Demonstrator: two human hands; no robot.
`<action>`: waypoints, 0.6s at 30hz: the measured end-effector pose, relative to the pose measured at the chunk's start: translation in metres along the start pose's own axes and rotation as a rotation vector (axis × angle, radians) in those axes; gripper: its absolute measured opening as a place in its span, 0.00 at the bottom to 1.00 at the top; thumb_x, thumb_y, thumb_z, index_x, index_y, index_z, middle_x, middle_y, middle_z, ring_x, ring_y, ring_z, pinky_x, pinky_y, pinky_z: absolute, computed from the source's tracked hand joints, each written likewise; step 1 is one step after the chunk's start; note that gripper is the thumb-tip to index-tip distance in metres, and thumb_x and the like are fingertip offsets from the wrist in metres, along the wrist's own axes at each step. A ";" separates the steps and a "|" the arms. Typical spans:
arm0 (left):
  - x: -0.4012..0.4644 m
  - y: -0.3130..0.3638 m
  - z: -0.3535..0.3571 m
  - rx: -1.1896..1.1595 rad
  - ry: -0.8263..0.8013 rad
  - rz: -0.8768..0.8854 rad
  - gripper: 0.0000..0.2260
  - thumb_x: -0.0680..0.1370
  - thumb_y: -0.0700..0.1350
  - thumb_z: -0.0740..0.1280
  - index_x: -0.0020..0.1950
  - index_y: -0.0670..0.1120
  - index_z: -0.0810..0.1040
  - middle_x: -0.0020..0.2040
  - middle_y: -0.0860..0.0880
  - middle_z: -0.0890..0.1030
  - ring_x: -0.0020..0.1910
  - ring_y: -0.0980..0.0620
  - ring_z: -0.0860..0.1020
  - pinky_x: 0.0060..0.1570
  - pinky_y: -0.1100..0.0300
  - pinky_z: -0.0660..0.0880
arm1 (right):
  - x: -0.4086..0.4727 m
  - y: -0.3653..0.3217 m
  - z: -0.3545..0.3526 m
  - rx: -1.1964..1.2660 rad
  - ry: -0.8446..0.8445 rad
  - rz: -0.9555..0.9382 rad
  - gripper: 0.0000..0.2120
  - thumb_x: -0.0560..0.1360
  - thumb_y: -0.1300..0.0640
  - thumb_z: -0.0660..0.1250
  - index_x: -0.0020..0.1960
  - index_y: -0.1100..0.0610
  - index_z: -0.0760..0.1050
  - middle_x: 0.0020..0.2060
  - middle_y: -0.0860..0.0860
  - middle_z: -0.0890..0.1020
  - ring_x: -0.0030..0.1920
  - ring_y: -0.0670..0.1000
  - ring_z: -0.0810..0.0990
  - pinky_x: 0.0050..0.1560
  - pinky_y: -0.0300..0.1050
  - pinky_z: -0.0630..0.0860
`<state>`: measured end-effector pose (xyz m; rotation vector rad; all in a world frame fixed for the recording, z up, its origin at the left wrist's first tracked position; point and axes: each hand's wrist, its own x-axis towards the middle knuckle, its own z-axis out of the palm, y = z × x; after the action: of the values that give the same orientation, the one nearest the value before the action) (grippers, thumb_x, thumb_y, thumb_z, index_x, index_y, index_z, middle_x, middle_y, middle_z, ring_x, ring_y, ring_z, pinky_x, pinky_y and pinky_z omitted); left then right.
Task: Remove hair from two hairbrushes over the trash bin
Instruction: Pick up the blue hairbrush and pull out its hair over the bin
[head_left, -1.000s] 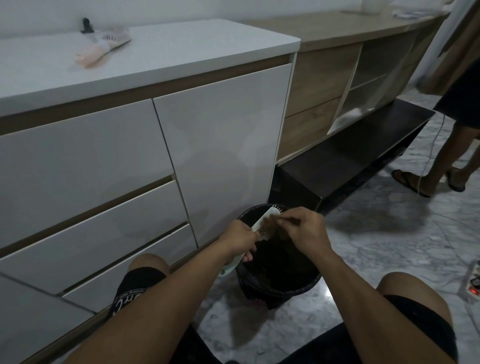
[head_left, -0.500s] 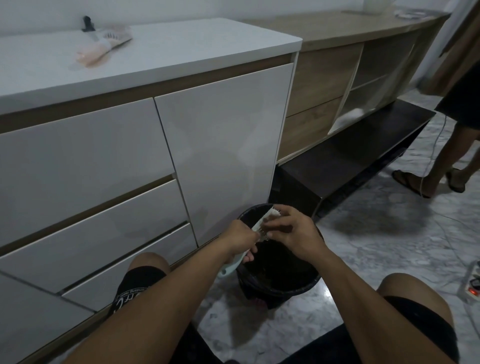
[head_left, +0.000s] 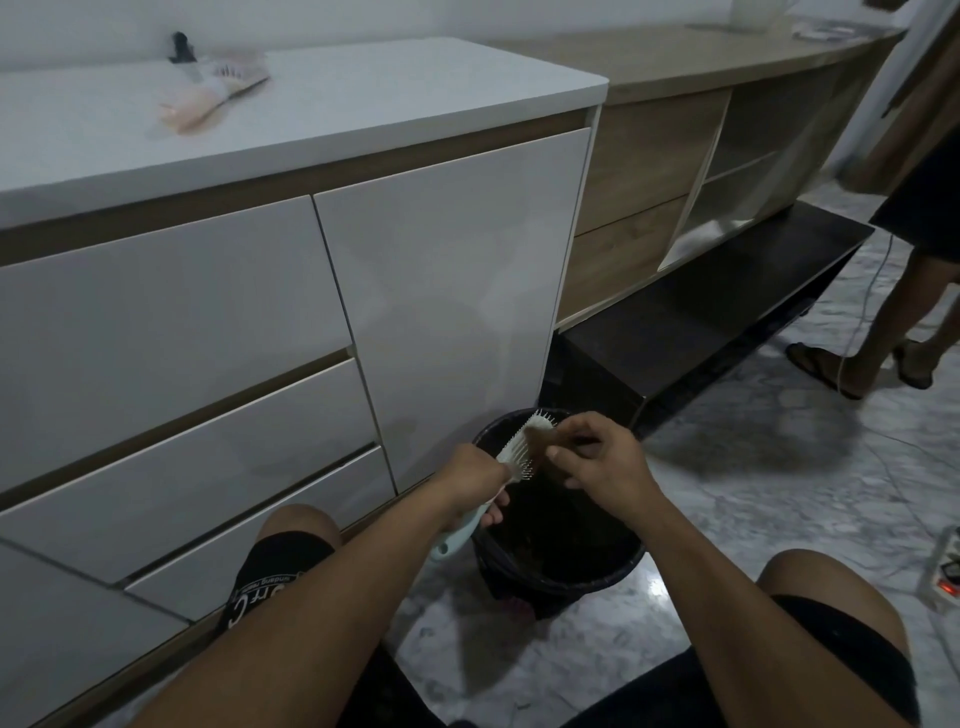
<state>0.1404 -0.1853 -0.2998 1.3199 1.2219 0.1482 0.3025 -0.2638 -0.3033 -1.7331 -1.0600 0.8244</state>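
A pale green hairbrush (head_left: 519, 441) with white bristles is held over the black trash bin (head_left: 613, 566), its head pointing up and right. My left hand (head_left: 470, 486) grips its handle. My right hand (head_left: 597, 457) is at the bristles near the brush head, fingers pinched together on the hair there. A second, pink hairbrush (head_left: 218, 96) lies on the white countertop (head_left: 363, 109) at the far left, away from both hands.
White drawers and a cabinet door (head_left: 452, 270) stand just behind the bin. A low dark shelf (head_left: 701, 312) runs right. Another person's legs (head_left: 883, 322) stand at the far right. A power strip (head_left: 945, 571) lies on the marble floor.
My right hand has slid up along the bristles toward the brush head. The left hand and brush have stayed over the bin.
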 end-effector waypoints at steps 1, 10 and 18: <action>0.000 0.001 0.001 0.004 -0.002 0.003 0.07 0.79 0.42 0.64 0.47 0.38 0.74 0.34 0.42 0.77 0.21 0.50 0.73 0.19 0.63 0.67 | -0.001 0.000 0.001 -0.031 -0.004 -0.036 0.11 0.72 0.61 0.74 0.53 0.52 0.79 0.50 0.46 0.81 0.48 0.49 0.83 0.42 0.46 0.84; 0.001 0.000 0.004 0.041 0.037 0.075 0.08 0.80 0.43 0.64 0.42 0.42 0.76 0.33 0.44 0.77 0.20 0.52 0.73 0.19 0.63 0.69 | 0.009 0.006 -0.009 -0.069 0.234 0.106 0.10 0.76 0.61 0.68 0.42 0.47 0.80 0.46 0.53 0.84 0.43 0.54 0.84 0.43 0.55 0.84; -0.001 0.003 0.009 0.157 0.065 0.149 0.09 0.80 0.45 0.64 0.51 0.41 0.80 0.30 0.46 0.77 0.22 0.52 0.76 0.20 0.64 0.70 | -0.001 0.000 0.003 -0.045 0.125 0.091 0.15 0.69 0.42 0.74 0.52 0.48 0.81 0.47 0.43 0.83 0.49 0.46 0.82 0.42 0.49 0.84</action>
<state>0.1478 -0.1906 -0.2993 1.5539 1.2086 0.2060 0.2996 -0.2640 -0.3044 -1.8570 -0.9287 0.7422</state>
